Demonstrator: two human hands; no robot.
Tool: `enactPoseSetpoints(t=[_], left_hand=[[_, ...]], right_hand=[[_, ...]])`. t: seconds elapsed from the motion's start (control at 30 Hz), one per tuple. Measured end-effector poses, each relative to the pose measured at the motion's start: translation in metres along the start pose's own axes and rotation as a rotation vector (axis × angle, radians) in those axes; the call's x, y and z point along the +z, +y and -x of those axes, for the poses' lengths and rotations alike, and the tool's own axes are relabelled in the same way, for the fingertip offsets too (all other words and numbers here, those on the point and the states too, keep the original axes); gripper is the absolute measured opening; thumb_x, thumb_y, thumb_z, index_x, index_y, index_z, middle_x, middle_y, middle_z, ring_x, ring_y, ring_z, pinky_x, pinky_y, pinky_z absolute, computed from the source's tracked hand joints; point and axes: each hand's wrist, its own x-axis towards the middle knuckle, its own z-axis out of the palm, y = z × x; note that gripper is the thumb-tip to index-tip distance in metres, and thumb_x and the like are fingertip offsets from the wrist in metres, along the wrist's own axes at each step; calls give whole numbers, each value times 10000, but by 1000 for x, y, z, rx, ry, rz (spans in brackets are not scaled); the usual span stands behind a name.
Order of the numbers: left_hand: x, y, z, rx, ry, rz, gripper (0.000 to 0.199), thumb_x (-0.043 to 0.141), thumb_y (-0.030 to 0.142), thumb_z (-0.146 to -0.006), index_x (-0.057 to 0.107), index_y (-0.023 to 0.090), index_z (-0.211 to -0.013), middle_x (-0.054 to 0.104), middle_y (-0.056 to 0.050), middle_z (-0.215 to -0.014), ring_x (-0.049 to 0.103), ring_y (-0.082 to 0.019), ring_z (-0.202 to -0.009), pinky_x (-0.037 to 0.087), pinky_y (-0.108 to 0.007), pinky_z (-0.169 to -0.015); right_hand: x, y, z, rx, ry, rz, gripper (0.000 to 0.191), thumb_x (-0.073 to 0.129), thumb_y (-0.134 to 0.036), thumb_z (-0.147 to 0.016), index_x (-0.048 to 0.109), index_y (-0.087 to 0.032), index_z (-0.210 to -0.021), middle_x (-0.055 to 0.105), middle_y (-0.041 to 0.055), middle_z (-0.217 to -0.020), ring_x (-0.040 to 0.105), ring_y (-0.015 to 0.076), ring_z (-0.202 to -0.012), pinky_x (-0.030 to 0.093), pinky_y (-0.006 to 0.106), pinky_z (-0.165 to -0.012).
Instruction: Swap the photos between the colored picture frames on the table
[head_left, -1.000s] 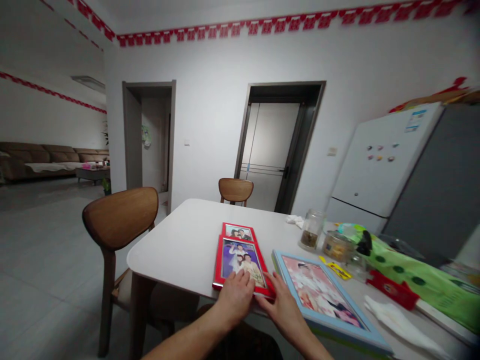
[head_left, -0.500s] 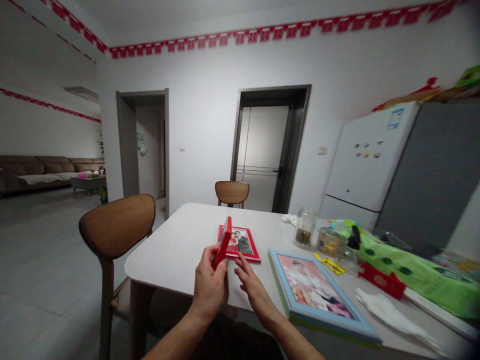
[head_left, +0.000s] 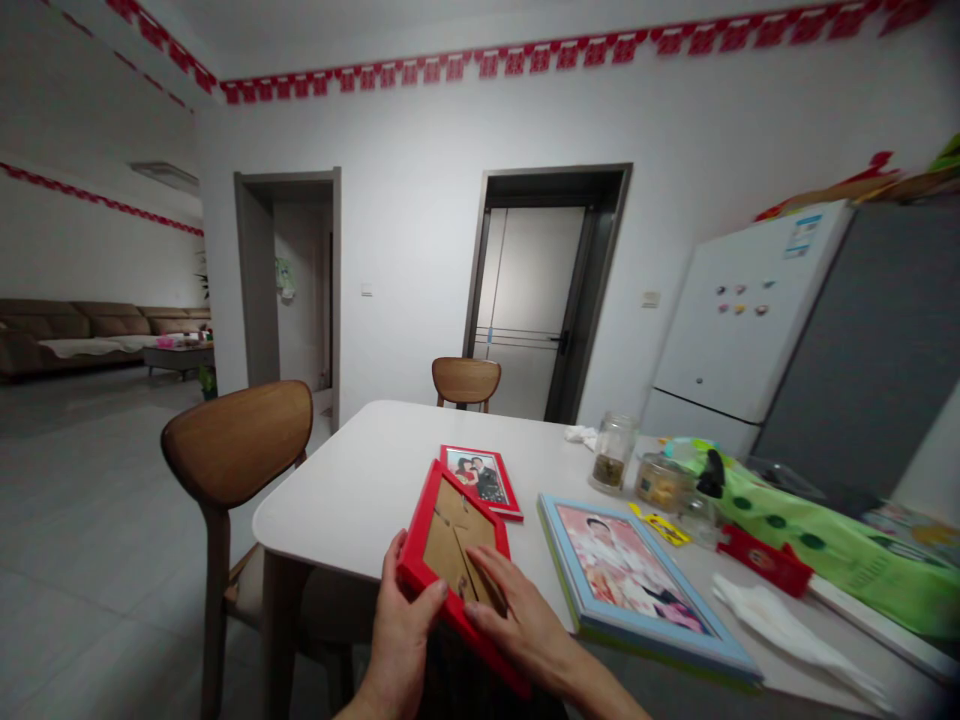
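Note:
A red picture frame point(head_left: 424, 500) is tilted over the table's near edge, its brown backing board point(head_left: 450, 535) and small metal clips facing me. My left hand point(head_left: 401, 620) grips its left edge, thumb over the red border. My right hand point(head_left: 525, 620) lies on the lower right part of the backing with fingers extended. Behind it, a second red picture frame point(head_left: 512, 490) lies face up on the table, showing a couple's photo. To the right is a larger light-blue picture frame point(head_left: 559, 545), stacked on something with a green edge.
On the white table point(head_left: 345, 480) stand a glass jar point(head_left: 616, 450) and a food container point(head_left: 661, 485). A green bag point(head_left: 825, 540), a red box point(head_left: 763, 562) and a white tissue point(head_left: 787, 625) lie at the right. A wooden chair point(head_left: 240, 440) stands on the left.
The held red frame has turned from edge-on to showing its back, and has come lower and nearer. My right hand has moved from beside it onto the backing board.

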Motion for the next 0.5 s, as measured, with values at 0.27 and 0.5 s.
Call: enactPoseSetpoints(t=[0.27, 0.5], left_hand=[[-30, -22, 4, -181, -236, -74, 854, 768, 281, -472, 348, 152, -1204, 579, -138, -1055, 541, -285, -965, 410, -379, -849], [-43, -22, 2, -76, -296, -749, 728, 643, 161, -531, 384, 130, -1212, 482, -122, -1191, 460, -255, -1068, 339, -338, -924]], right_hand=[[-4, 19, 8, 30, 15, 370, 485, 505, -427, -676, 527, -239, -1122, 458, 100, -1239, 391, 259, -1135, 235, 417, -960], [0, 18, 5, 31, 4, 495, 429, 475, -374, -702, 520, -252, -1111, 470, 89, -1215, 412, 250, -1101, 247, 405, -930]])
